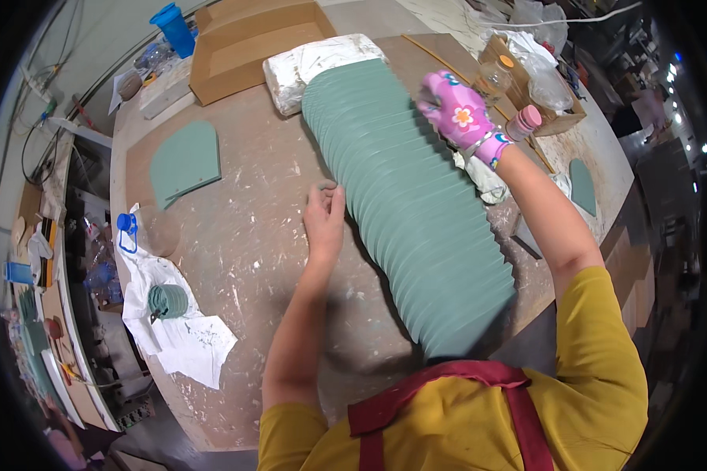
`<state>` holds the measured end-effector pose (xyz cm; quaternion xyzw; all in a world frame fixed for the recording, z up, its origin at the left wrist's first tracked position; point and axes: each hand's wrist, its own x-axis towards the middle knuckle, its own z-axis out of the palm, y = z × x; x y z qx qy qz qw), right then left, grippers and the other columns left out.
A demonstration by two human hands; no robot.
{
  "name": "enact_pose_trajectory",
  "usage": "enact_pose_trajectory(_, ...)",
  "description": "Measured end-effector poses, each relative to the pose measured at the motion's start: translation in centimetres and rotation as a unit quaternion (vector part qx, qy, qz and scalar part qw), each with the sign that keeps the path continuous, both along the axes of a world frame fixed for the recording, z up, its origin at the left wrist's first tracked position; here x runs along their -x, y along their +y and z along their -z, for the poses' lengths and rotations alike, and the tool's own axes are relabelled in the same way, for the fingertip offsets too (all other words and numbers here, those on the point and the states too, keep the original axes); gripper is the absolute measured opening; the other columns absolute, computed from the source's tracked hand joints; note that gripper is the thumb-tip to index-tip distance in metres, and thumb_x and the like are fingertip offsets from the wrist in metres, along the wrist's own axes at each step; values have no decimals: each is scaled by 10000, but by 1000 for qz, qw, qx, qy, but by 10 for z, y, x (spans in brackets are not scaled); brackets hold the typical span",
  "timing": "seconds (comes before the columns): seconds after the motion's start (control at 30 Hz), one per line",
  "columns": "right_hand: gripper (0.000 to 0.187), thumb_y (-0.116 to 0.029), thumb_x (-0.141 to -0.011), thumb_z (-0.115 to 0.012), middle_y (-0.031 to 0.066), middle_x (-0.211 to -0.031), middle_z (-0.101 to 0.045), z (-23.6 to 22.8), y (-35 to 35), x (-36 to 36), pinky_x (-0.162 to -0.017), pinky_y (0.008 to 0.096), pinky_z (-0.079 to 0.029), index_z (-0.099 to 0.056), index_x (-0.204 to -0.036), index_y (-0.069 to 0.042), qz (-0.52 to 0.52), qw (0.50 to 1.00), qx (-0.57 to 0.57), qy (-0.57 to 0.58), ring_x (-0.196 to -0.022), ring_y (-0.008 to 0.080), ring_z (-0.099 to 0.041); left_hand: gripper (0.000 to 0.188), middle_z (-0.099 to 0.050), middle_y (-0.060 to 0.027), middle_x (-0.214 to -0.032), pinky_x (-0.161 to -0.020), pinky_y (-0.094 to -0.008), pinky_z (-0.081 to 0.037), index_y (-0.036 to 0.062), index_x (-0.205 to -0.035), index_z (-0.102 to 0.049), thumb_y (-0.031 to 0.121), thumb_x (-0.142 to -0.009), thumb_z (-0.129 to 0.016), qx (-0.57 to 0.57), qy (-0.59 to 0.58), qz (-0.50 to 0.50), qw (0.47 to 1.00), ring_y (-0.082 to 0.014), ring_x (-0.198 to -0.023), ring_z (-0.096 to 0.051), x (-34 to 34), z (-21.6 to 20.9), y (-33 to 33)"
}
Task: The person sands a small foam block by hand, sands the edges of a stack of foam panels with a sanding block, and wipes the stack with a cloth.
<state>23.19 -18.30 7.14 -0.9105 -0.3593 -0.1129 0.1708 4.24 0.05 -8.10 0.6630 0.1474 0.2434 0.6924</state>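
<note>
worktable (239, 271): carton (562, 123) holding crumpled plastic (548, 90); left hand (324, 220) beside green stack (404, 188).

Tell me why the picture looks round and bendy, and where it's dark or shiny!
In the head view, the fisheye lens bends the table's edges and leaves black corners; same view, shadow lies along the lower left side of the green stack, and small lights shine at far right.

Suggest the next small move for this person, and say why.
Probably bring the gloved right hand in against the right edge of the row of green sheets. The bare left hand has its fingers close to the left edge, so both sides could be steadied together; whether those fingers touch is hard to tell.
</note>
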Motion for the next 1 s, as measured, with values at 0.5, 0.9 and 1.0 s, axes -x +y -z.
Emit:
enact_pose_trajectory(0.5, 179, -179, -871, -617, 143, -826, -605, 14, 21, -8, -705, 399, -507, -554, -929, -23, -56, 997, -32, 49, -786, 318, -634, 171, -517, -13, -661, -515, -240, -350, -22, -877, -545, 130, -945, -585, -14, 8, -14, 1000, -56, -597, -444, 4, 2, 3)
enact_pose_trajectory(0.9, 304, -276, -870, -621, 181, -1030, -598, 19, -26, -22, -826, 439, -483, -569, -1053, -39, 47, 997, -47, 33, -946, 391, -599, 159, -486, 14, -634, -501, -229, -328, -7, -875, -545, 129, -944, -588, -3, 5, -15, 1000, -47, -576, -415, 0, 1, -2)
enact_pose_trajectory(1.0, 308, -274, -876, -612, 185, -1030, -603, 15, -26, -14, -829, 437, -482, -572, -1073, -41, 25, 995, -95, 26, -963, 385, -600, 160, -485, 14, -634, -500, -227, -329, -7, -880, -547, 133, -940, -595, -9, 16, -18, 1000, -46, -576, -414, 2, 3, 0)
